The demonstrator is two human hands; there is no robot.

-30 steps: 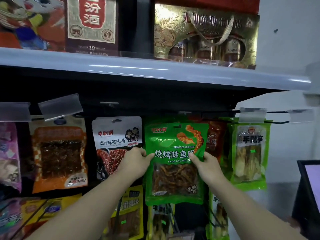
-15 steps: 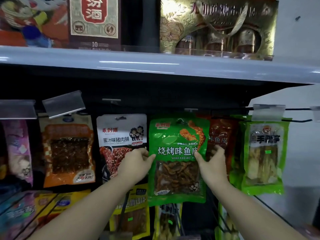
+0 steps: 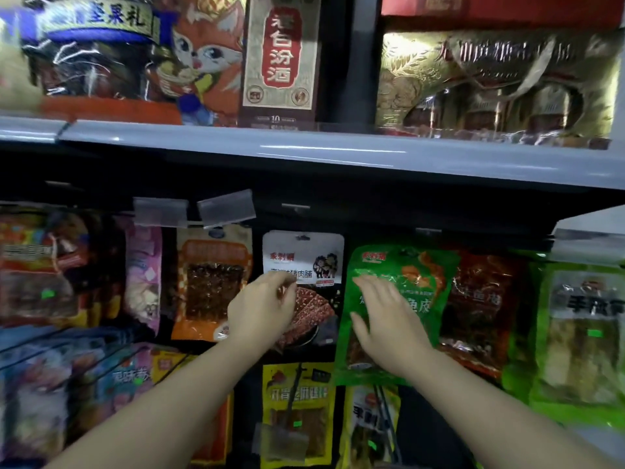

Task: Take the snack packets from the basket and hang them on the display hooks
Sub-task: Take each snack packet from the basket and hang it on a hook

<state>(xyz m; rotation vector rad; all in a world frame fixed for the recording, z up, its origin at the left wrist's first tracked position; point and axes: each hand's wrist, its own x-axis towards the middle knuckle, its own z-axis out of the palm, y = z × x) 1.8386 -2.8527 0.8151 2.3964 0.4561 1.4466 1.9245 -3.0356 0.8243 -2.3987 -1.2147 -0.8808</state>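
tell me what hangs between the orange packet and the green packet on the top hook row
In the head view, a white packet hangs between the orange packet and green packet.

Green snack pkt (image 3: pixel 422 282) hanging upright, btwn white (image 3: pixel 304 252) & red pkts (image 3: pixel 480 299)

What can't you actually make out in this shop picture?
- Head view: green packet, its print partly covered by the right hand.
- Its hook: lost in shadow under the shelf.
- Basket: out of frame.
- Left hand: too blurred to tell whether it holds anything.
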